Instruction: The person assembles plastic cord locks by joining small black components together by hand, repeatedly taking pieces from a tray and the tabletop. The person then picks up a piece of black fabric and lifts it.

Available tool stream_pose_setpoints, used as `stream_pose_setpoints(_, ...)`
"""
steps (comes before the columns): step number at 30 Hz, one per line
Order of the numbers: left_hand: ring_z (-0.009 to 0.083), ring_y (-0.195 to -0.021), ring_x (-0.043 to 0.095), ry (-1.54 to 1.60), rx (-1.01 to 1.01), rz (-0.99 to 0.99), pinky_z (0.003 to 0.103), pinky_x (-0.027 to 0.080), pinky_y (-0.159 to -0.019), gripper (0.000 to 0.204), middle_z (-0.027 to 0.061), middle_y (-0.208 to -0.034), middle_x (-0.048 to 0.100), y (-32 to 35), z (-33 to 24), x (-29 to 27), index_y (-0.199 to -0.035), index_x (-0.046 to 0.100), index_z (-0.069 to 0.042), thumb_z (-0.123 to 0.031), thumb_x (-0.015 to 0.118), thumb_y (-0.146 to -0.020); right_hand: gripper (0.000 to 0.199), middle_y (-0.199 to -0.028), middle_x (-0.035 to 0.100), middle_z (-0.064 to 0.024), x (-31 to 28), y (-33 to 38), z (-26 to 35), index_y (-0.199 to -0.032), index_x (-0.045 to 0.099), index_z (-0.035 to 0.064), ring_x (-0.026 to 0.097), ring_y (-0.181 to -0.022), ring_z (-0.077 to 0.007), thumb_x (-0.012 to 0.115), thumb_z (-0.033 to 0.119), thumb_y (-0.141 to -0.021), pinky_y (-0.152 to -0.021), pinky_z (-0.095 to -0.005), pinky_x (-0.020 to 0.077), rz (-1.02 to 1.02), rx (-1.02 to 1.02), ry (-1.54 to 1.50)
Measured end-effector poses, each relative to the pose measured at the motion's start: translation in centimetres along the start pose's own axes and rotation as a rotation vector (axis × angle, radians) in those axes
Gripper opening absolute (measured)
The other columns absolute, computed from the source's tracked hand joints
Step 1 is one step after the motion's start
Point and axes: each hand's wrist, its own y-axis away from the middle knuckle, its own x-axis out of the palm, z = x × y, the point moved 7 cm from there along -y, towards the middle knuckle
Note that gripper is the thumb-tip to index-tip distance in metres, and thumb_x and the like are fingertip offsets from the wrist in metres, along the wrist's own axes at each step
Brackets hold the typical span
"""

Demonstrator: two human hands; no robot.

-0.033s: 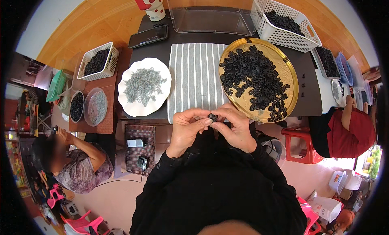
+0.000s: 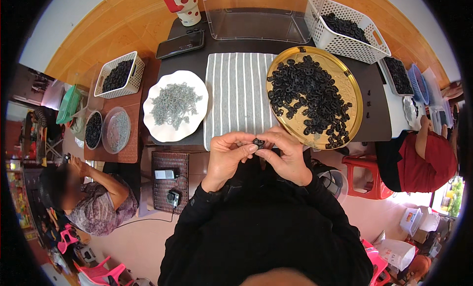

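Both hands meet just past the near edge of a grey striped cloth. Between their fingertips is a small black plastic part, largely covered by the fingers. My left hand pinches it from one side with thumb and forefinger; my right hand grips the other side. To the right, a round gold tray bears a heap of small black looped parts. On the left, a white wavy-edged plate carries a pile of small silvery metal pieces, perhaps screws.
White baskets of black parts stand at back right and left. A phone, a spotted tumbler and a clear bin line the back. One person sits left, another right; a red stool is nearby.
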Motion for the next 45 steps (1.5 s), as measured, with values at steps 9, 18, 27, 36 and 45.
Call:
stream_pose_setpoints(9, 0.0070, -0.062, 0.060, 0.016, -0.082, 0.047, 0.017, 0.043, -0.050, 0.018, 0.0074, -0.082, 0.070, -0.3, 0.1, -0.3, -0.101, 0.069, 0.002, 0.004, 0.070, -0.083, 0.032, -0.092, 0.063, -0.0077, 0.2, 0.3, -0.5, -0.107, 0.065, -0.0014, 0.059, -0.073, -0.0127, 0.074, -0.003, -0.076, -0.064, -0.0251, 0.0478, 0.024, 0.053, -0.049)
stream_pose_setpoints(18, 0.0068, -0.063, 0.060, 0.068, -0.092, 0.021, 0.017, 0.043, -0.050, 0.017, 0.0075, -0.081, 0.069, -0.1, 0.6, 0.0, -0.101, 0.069, 0.002, 0.003, 0.070, -0.084, 0.030, -0.091, 0.065, -0.0067, 0.1, 0.7, -0.9, -0.105, 0.066, -0.0002, 0.059, -0.073, -0.0118, 0.073, -0.004, -0.077, -0.064, -0.0244, 0.0472, -0.038, 0.118, -0.071)
stream_pose_setpoints(27, 0.0078, -0.064, 0.060, 0.055, 0.002, -0.020, 0.018, 0.044, -0.052, 0.018, 0.0068, -0.082, 0.069, 0.5, 0.7, 0.3, -0.101, 0.070, 0.001, 0.003, 0.070, -0.084, 0.025, -0.091, 0.065, -0.0081, 0.2, 0.7, -0.7, -0.104, 0.065, -0.0012, 0.059, -0.072, -0.0117, 0.071, -0.004, -0.079, -0.062, -0.0241, 0.0467, -0.041, 0.043, -0.060)
stream_pose_setpoints(36, 0.0090, -0.069, 0.061, 0.134, -0.029, 0.084, 0.019, 0.047, -0.057, 0.022, 0.0090, -0.088, 0.070, 0.2, 1.0, 0.5, -0.106, 0.070, 0.001, 0.005, 0.068, -0.085, 0.022, -0.089, 0.064, -0.0079, 0.0, 1.0, -0.6, -0.100, 0.067, -0.0011, 0.060, -0.072, -0.0119, 0.072, -0.005, -0.079, -0.062, -0.0234, 0.0470, -0.074, 0.064, -0.047)
stream_pose_setpoints(45, 0.0096, -0.071, 0.061, 0.134, 0.042, 0.045, 0.020, 0.048, -0.058, 0.023, 0.0090, -0.089, 0.070, 0.7, 0.9, 0.8, -0.108, 0.069, 0.002, 0.006, 0.066, -0.085, 0.025, -0.085, 0.060, -0.0077, -0.1, 0.6, 0.3, -0.102, 0.064, -0.0016, 0.056, -0.068, -0.0121, 0.072, -0.006, -0.078, -0.055, -0.0235, 0.0428, -0.081, -0.079, 0.010)
